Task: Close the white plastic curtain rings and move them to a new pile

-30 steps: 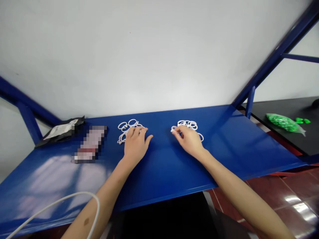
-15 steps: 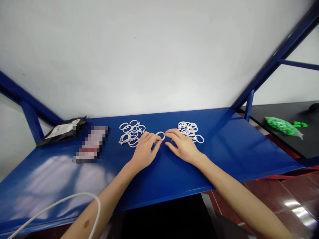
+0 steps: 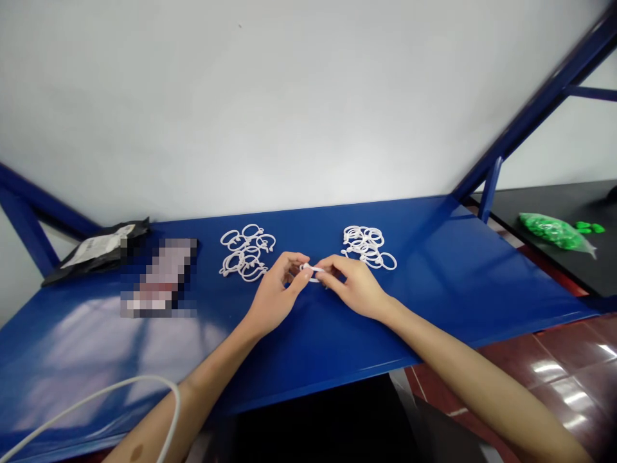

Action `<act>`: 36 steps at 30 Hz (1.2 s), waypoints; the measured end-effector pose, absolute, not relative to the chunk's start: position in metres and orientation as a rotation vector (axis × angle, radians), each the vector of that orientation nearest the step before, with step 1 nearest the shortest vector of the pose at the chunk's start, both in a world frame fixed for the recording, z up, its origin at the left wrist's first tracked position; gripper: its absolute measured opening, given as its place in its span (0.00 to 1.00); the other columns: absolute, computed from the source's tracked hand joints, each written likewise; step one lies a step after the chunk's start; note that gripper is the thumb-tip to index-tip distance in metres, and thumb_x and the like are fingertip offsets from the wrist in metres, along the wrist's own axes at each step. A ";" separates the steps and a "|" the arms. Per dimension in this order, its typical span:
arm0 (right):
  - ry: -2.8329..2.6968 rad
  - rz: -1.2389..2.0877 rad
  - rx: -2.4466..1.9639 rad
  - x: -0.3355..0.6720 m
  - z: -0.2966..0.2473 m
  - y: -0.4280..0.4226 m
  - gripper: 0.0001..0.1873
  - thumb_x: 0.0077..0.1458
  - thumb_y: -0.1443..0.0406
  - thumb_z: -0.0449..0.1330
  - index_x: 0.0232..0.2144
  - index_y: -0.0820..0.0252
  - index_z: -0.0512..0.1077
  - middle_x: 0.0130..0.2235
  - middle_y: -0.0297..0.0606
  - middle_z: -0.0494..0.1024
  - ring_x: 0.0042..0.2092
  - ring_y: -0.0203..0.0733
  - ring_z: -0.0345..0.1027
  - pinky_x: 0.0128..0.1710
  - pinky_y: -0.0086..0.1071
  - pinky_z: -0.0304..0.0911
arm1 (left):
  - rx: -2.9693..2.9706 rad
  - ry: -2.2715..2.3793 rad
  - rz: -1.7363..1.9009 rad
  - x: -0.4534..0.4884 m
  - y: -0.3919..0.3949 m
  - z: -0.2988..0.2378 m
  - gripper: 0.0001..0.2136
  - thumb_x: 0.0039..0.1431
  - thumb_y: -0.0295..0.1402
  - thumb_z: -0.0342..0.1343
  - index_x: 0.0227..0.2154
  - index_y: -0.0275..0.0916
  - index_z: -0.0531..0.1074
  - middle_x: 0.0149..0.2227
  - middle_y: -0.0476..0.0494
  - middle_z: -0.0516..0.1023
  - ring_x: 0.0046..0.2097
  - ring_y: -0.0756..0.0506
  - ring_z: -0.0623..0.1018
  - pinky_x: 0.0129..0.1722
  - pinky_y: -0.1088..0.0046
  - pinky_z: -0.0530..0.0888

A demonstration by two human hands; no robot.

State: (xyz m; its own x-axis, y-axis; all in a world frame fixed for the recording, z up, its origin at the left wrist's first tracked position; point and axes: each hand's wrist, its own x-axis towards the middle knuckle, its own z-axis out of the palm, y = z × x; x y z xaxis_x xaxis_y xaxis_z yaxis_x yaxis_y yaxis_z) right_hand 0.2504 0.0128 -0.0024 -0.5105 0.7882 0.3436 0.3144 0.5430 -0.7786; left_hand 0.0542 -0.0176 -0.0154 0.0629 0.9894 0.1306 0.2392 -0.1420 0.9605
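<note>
A white plastic ring [image 3: 314, 279] is pinched between both my hands above the middle of the blue table. My left hand [image 3: 281, 288] grips its left side with thumb and fingertips, near a small knob-like end. On the other side, my right hand [image 3: 355, 283] pinches it; the fingers cover part of the ring. Left of my hands lies a loose pile of white rings [image 3: 245, 252], some with open ends showing. A tighter pile of white rings [image 3: 367, 245] lies just beyond my right hand.
The blue table [image 3: 434, 283] meets a pale wall. At its left lie a black plastic package [image 3: 99, 251] and a blurred-out flat item [image 3: 166, 273]. A white cable [image 3: 120, 384] crosses the lower left. A bag of green pieces [image 3: 554, 231] lies on a black surface at right.
My right hand has closed its thumb and fingers on the ring, which is now tilted between both hands. The camera view has shifted slightly.
</note>
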 end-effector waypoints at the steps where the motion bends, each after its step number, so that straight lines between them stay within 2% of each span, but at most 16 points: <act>1: -1.997 0.947 -0.911 0.250 -0.002 0.013 0.08 0.67 0.60 0.58 0.40 0.57 0.74 0.33 0.34 0.79 0.32 0.37 0.73 0.33 0.30 0.68 | 1.503 1.284 1.130 0.054 -0.017 -0.015 0.13 0.65 0.44 0.56 0.46 0.43 0.70 0.42 0.47 0.77 0.38 0.48 0.75 0.35 0.72 0.72; 3: -1.863 1.091 -0.935 0.250 -0.002 0.015 0.09 0.66 0.58 0.59 0.40 0.57 0.73 0.31 0.33 0.79 0.31 0.37 0.74 0.33 0.30 0.69 | 1.521 1.302 1.068 0.054 -0.016 -0.014 0.12 0.65 0.45 0.55 0.43 0.43 0.72 0.41 0.48 0.77 0.37 0.48 0.75 0.35 0.72 0.71; 9: -1.748 1.322 -0.926 0.251 -0.005 0.020 0.13 0.66 0.54 0.59 0.35 0.58 0.71 0.31 0.33 0.78 0.30 0.36 0.73 0.33 0.31 0.71 | 1.660 1.361 0.968 0.055 -0.017 -0.010 0.13 0.66 0.44 0.53 0.34 0.42 0.74 0.30 0.52 0.76 0.30 0.50 0.73 0.32 0.73 0.68; 16: -1.826 1.376 -0.929 0.252 -0.003 0.019 0.14 0.64 0.55 0.60 0.35 0.59 0.73 0.32 0.33 0.78 0.27 0.32 0.69 0.29 0.28 0.66 | 1.823 1.447 1.034 0.055 -0.018 -0.010 0.12 0.66 0.38 0.53 0.28 0.41 0.74 0.24 0.54 0.72 0.26 0.51 0.68 0.31 0.74 0.65; 30: -1.971 1.358 -0.970 0.250 -0.006 0.015 0.12 0.65 0.57 0.59 0.33 0.59 0.74 0.31 0.32 0.78 0.27 0.33 0.65 0.29 0.27 0.60 | 1.996 1.479 1.089 0.056 -0.022 -0.023 0.12 0.64 0.31 0.53 0.24 0.40 0.71 0.24 0.51 0.73 0.26 0.50 0.70 0.31 0.75 0.66; 36: -1.986 1.358 -0.941 0.250 -0.007 0.014 0.12 0.64 0.58 0.61 0.31 0.60 0.73 0.28 0.31 0.76 0.29 0.34 0.65 0.30 0.27 0.58 | 2.122 1.440 1.069 0.050 -0.020 -0.031 0.11 0.64 0.25 0.50 0.26 0.40 0.73 0.29 0.49 0.78 0.30 0.49 0.74 0.34 0.75 0.68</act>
